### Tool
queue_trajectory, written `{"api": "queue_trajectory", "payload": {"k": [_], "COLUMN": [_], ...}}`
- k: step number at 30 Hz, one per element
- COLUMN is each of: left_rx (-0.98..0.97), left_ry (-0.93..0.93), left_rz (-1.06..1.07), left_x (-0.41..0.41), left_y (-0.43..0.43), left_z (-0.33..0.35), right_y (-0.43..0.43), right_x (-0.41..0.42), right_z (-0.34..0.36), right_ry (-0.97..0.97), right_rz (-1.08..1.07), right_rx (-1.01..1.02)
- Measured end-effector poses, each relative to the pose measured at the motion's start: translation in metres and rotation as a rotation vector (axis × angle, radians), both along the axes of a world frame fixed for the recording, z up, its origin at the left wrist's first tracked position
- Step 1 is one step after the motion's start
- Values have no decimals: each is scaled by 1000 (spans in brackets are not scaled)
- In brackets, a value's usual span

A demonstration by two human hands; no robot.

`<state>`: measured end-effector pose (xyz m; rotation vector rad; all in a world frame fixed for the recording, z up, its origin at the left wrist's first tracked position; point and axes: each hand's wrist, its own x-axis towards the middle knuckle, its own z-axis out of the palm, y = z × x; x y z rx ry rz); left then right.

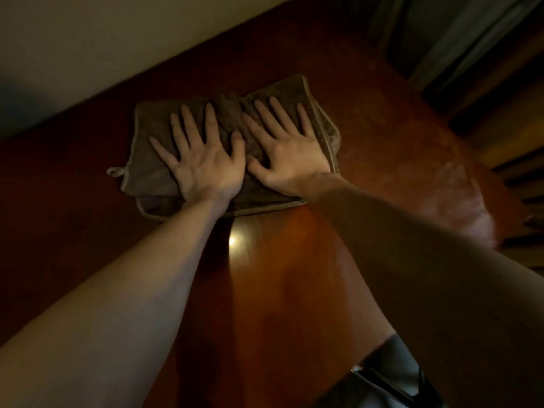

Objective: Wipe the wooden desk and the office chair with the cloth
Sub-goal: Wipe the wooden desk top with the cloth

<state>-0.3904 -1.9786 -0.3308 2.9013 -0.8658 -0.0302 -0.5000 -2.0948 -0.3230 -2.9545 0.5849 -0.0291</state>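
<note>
Cloth (294, 89) on wooden desk (279, 275), beneath left grip (203, 166) and right grip (288, 154); both flat, fingers spread, pressing.

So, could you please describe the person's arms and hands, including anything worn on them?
Both are bare: the left hand and right hand carry no gloves, and no rings, watch or bracelets show. The forearms are uncovered, with no sleeve in view. Dim light may hide small details.

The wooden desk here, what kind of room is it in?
Probably a dim home office or study, though I can't be sure. A polished reddish desk stands against a plain pale wall, what looks like a curtain hangs nearby, and a brown cloth lies on the desk.
</note>
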Motion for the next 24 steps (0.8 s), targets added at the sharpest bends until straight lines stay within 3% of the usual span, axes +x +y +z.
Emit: {"api": "queue_trajectory", "payload": {"k": [15,24], "left_rx": [7,-3], "left_ry": [-2,38], "left_rz": [-97,-127], "left_x": [-164,-237], "left_y": [73,111], "left_z": [2,6], "right_y": [78,107], "right_x": [-172,-241], "right_z": [-5,2], "right_ry": [-65,19], "right_rz": [-67,-77], "right_rx": [-2,17]}}
